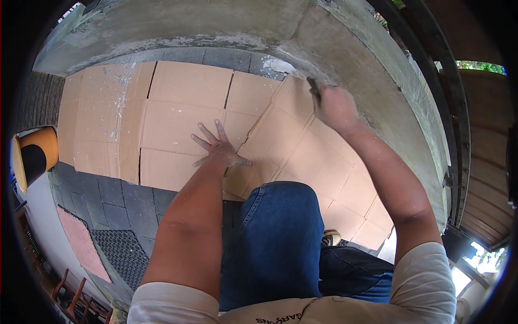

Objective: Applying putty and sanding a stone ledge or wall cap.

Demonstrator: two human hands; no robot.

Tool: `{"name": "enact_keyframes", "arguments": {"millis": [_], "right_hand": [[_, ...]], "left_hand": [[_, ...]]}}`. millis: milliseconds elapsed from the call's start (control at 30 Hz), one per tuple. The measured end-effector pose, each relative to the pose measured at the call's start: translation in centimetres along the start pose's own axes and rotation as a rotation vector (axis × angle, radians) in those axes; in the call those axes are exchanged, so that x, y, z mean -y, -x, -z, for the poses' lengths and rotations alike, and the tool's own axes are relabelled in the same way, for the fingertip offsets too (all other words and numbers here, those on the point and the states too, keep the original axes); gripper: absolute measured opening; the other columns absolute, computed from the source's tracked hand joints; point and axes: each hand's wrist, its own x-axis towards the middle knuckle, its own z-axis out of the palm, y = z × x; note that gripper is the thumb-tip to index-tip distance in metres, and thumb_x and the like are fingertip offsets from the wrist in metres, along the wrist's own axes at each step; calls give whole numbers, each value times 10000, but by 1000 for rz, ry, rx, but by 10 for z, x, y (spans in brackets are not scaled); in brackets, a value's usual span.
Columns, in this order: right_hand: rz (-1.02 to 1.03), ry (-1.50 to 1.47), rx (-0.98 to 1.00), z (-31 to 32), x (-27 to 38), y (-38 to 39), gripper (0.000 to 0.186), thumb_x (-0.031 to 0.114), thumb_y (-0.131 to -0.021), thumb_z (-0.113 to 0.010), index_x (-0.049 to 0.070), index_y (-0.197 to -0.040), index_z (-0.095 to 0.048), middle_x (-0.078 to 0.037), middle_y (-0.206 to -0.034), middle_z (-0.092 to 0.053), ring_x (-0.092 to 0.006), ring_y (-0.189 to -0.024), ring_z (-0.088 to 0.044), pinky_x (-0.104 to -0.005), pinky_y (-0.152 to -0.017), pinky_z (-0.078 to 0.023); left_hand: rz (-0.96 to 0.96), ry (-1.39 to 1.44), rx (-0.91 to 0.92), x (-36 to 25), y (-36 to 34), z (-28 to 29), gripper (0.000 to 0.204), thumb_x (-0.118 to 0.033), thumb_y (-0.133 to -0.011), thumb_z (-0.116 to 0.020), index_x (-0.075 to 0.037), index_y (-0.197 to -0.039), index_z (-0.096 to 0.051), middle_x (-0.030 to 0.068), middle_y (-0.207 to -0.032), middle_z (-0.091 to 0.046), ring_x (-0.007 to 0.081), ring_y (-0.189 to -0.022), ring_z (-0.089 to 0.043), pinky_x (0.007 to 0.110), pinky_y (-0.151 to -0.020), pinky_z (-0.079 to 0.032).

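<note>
My left hand (217, 150) is spread flat on the cardboard sheets (183, 121), its fingers wide apart and holding nothing. Farther off to the right, my right hand (337, 109) is closed round a dark-handled tool (313, 86). The tool's working end is hidden or too small to make out, so its kind does not show. That hand is above the cardboard's far edge, close to the foot of the grey concrete wall (350, 59). A whitish patch (279, 65) lies on the floor beside the wall, just left of the tool.
Whitish specks dot the cardboard at the left. Dark paving (127, 205) borders it on the near side, with a pink mat (83, 243) and a black textured mat (121, 254). An orange-and-black object (40, 154) stands far left. Metal rails (458, 113) rise at the right.
</note>
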Motion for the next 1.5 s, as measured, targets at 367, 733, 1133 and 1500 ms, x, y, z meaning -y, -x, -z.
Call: {"name": "enact_keyframes", "arguments": {"millis": [367, 733, 1133, 1500], "right_hand": [[16, -41, -223, 22, 3, -74, 256, 260, -841, -577, 36, -921, -669, -221, -873, -673, -396, -851, -652, -483, -781, -528], [69, 27, -161, 35, 25, -75, 235, 183, -829, -542, 34, -976, -648, -211, -884, -675, -391, -871, -650, -476, -792, -526], [43, -41, -191, 45, 18, -85, 247, 187, -808, -570, 39, -966, -688, -199, -924, -683, -374, -905, -652, -459, -809, -523], [-13, -137, -178, 34, -10, -106, 297, 257, -827, -641, 4, -970, -701, -257, -937, -664, -391, -921, -641, -446, -843, -504]], "left_hand": [[18, 8, -7, -9, -2, 1, 1629, -751, -452, -778, 88, -1403, 246, 234, -1528, 246, 535, -1287, 362, 747, -938, 209], [8, 4, -3, 0, -3, 0, 1633, -740, -447, -787, 83, -1402, 250, 232, -1526, 253, 525, -1289, 368, 754, -934, 206], [-14, 2, -29, 4, -6, -5, 1534, -741, -476, -771, 110, -1453, 49, 220, -1525, 265, 558, -1263, 375, 778, -903, 200], [-16, -22, -21, -4, -5, -3, 1552, -764, -479, -756, 116, -1444, 82, 220, -1528, 260, 548, -1273, 370, 760, -924, 203]]}}
